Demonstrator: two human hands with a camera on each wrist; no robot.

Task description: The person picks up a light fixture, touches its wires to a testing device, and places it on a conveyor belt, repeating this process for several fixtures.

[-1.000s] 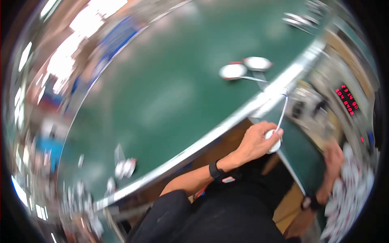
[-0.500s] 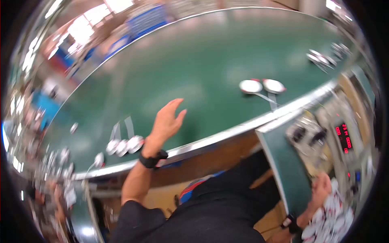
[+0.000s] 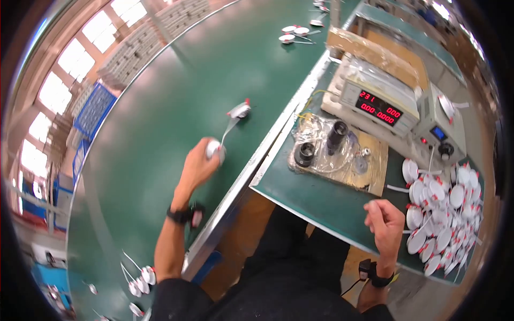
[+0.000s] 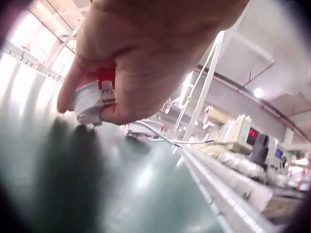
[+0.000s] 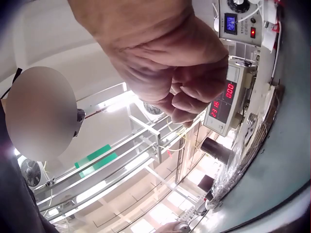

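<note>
My left hand [image 3: 194,168] grips a white round downlight [image 3: 212,149] low over the long green table [image 3: 160,134]. In the left wrist view, thumb and fingers pinch the downlight [image 4: 87,103] around its side, with a red part and a small spring showing. Just beyond it lies a second downlight [image 3: 240,111] with red clips, its pale cable trailing toward my hand. My right hand [image 3: 386,220] hovers by the side bench [image 3: 321,198], holding nothing, its fingers loosely curled as the right wrist view also shows.
A large heap of downlights [image 3: 444,208] covers the bench's right end. A film-wrapped board [image 3: 375,166] carries black sockets [image 3: 305,153]. Behind it stand a meter with red digits [image 3: 379,109] and a grey control box [image 3: 439,125]. Several downlights [image 3: 142,283] lie by my left forearm.
My left hand carried a downlight a second ago, was empty over the table half a second ago, and now holds one of the pair lying there. The head view has turned right.
</note>
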